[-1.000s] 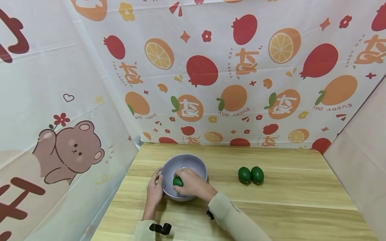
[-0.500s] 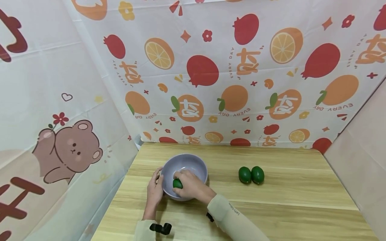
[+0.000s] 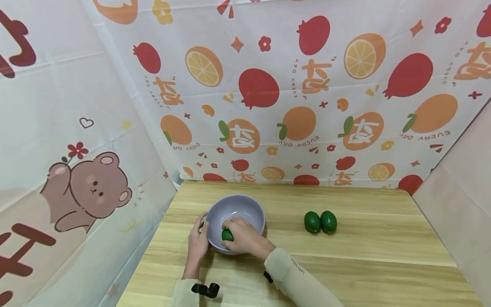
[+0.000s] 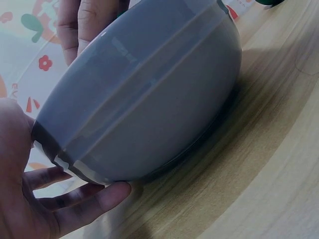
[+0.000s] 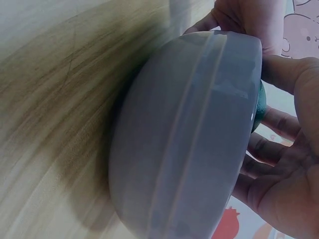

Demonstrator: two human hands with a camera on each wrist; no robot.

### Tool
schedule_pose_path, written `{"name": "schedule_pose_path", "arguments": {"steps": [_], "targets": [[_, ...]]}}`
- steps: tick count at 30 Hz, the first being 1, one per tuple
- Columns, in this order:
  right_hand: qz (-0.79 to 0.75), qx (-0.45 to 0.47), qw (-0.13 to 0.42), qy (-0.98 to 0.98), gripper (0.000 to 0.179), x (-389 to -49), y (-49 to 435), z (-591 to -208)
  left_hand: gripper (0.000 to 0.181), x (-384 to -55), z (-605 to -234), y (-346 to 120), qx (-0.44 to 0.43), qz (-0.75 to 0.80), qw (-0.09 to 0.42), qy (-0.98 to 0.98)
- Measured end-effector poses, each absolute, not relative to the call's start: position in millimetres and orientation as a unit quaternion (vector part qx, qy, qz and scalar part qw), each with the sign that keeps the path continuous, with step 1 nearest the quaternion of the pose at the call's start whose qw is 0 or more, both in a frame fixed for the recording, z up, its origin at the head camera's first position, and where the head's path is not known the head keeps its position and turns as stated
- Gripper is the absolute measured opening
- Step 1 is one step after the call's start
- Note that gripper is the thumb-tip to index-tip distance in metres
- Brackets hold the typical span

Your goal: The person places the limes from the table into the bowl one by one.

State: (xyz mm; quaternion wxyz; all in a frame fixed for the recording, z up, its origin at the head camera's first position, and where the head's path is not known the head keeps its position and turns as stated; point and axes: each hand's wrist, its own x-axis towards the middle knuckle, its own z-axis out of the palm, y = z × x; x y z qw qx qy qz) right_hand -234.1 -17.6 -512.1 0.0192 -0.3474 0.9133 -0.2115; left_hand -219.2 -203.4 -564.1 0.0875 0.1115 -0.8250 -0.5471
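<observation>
A round lavender bowl (image 3: 251, 209) stands on the wooden table. My left hand (image 3: 198, 241) grips its left side; in the left wrist view the thumb lies at the rim and the fingers of that hand (image 4: 30, 199) reach round the outer wall. Over the bowl's inside, my right hand (image 3: 242, 234) holds a dark green lime (image 3: 227, 235) between thumb and fingers. The right wrist view shows a bit of this lime (image 5: 260, 107) above the rim; the bowl wall hides the rest. Whether the lime touches the bowl's bottom cannot be seen.
Two more green limes (image 3: 312, 221) lie side by side on the table (image 3: 368, 243), right of the bowl. A fruit-print cloth (image 3: 287, 94) hangs behind the table, and a bear-print cloth (image 3: 69, 106) hangs at the left.
Both hands, the bowl and the held lime stay nearly still. The whole head view shifts very slightly.
</observation>
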Motion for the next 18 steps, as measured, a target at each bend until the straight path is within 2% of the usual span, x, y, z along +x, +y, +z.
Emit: {"name": "schedule_pose_path", "arguments": {"steps": [18], "targets": [[-0.167,-0.332,0.025,0.928,0.040,-232.3,-20.5,-513.9,0.040,-219.6,-565.5,-203.7,0.108,-0.545,0.098,-0.826]]}}
